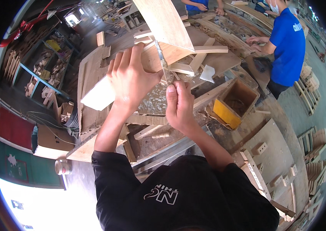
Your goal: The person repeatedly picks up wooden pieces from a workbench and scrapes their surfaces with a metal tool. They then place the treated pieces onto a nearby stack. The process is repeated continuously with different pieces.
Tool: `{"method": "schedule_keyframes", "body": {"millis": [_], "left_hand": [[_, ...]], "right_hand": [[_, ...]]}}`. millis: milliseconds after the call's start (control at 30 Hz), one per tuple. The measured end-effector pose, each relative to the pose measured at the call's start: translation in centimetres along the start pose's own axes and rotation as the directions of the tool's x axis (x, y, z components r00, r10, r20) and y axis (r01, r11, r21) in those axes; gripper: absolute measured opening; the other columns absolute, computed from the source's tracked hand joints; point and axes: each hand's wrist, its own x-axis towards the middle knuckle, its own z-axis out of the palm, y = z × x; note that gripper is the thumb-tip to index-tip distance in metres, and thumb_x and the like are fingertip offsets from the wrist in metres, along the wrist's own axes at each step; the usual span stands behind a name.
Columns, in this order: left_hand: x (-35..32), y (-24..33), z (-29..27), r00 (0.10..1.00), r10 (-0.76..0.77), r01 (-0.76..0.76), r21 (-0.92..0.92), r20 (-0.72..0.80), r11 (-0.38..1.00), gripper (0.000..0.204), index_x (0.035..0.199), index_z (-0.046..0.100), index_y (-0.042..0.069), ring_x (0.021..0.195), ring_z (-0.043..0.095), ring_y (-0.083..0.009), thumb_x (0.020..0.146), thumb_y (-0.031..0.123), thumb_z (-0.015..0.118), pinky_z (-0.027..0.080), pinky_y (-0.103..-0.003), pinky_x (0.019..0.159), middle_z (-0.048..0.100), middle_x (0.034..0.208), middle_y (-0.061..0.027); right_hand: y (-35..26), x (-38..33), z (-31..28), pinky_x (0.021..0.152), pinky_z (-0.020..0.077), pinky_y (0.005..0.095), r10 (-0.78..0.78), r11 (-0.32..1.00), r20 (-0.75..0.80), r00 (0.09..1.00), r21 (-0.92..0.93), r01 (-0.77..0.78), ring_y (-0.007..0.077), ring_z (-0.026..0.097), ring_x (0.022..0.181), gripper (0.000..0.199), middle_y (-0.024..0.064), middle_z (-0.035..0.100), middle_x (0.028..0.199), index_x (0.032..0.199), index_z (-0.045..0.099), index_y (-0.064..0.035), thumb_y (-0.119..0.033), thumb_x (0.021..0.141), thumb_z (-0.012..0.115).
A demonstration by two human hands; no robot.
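My left hand point(130, 79) grips a pale wooden board assembly point(163, 29) held up over the workbench, fingers spread across its near face. My right hand point(179, 104) is closed on a thin metal blade tool point(162, 61), whose tip rests against the lower edge of the board. A light wooden block end point(99, 96) juts out just left of my left hand. Both forearms in black sleeves come up from the lower edge.
The workbench point(216, 61) carries loose wood strips and offcuts. A yellow-fronted wooden box point(234, 104) sits at the right. A person in a blue shirt point(288, 42) works at the far right. Shelves of wooden parts point(43, 69) stand at the left.
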Motion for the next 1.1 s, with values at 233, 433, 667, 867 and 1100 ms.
{"method": "schedule_keyframes", "body": {"millis": [233, 433, 667, 867, 1100], "left_hand": [[-0.1, -0.6, -0.6, 1.0, 0.008, -0.007, 0.051, -0.025, 0.999, 0.057, 0.095, 0.064, 0.008, 0.074, 0.065, -0.025, 0.051, 0.033, 0.087, 0.053, -0.036, 0.066, 0.066, 0.081, -0.007], [-0.5, -1.6, -0.5, 0.997, 0.023, -0.019, 0.044, -0.079, 0.999, 0.057, 0.095, 0.064, 0.008, 0.071, 0.064, -0.0252, 0.049, 0.032, 0.086, 0.053, -0.037, 0.065, 0.065, 0.079, -0.0071], [-0.6, -2.7, -0.8, 0.997, -0.008, 0.016, 0.101, -0.076, 0.995, 0.055, 0.095, 0.065, 0.009, 0.072, 0.063, -0.025, 0.049, 0.031, 0.086, 0.053, -0.037, 0.066, 0.065, 0.08, -0.0052], [-1.2, -3.6, -0.7, 0.996, -0.053, 0.064, 0.141, -0.076, 0.988, 0.055, 0.097, 0.065, 0.01, 0.073, 0.064, -0.0252, 0.051, 0.033, 0.086, 0.053, -0.038, 0.068, 0.065, 0.08, -0.0047], [-2.7, -4.9, -0.1, 0.989, -0.132, 0.141, 0.171, -0.063, 0.975, 0.055, 0.098, 0.065, 0.01, 0.075, 0.064, -0.0248, 0.053, 0.036, 0.085, 0.053, -0.038, 0.068, 0.066, 0.08, -0.0053]], "right_hand": [[-0.5, -0.2, 0.5, 0.063, 0.0349, 0.0428, 0.017, 1.0, -0.022, 1.0, 0.023, -0.017, 0.0297, 0.042, 0.068, 0.016, 0.0145, 0.049, 0.072, 0.088, 0.048, -0.0023, -0.014, 0.097, 0.048], [-0.8, -0.2, 0.7, 0.065, 0.0378, 0.0419, 0.112, 0.989, -0.01, 0.994, 0.098, -0.111, 0.0299, 0.044, 0.065, 0.019, 0.0131, 0.052, 0.069, 0.085, 0.048, -0.0023, -0.015, 0.098, 0.047], [-0.5, -0.2, 0.7, 0.057, 0.0378, 0.036, 0.241, 0.945, 0.09, 0.966, 0.203, -0.254, 0.0239, 0.044, 0.053, 0.021, 0.0105, 0.05, 0.064, 0.085, 0.048, -0.002, -0.016, 0.1, 0.046], [1.0, -0.4, 1.1, 0.051, 0.0342, 0.0337, 0.184, 0.959, 0.05, 0.982, 0.208, -0.19, 0.0194, 0.041, 0.054, 0.022, 0.0081, 0.046, 0.063, 0.082, 0.048, -0.0015, -0.015, 0.1, 0.045], [2.3, -0.9, 1.7, 0.052, 0.026, 0.0207, 0.273, 0.894, 0.13, 0.953, 0.331, -0.302, 0.003, 0.03, 0.059, 0.026, -0.0064, 0.036, 0.067, 0.083, 0.048, -0.0063, -0.023, 0.102, 0.043]]}}
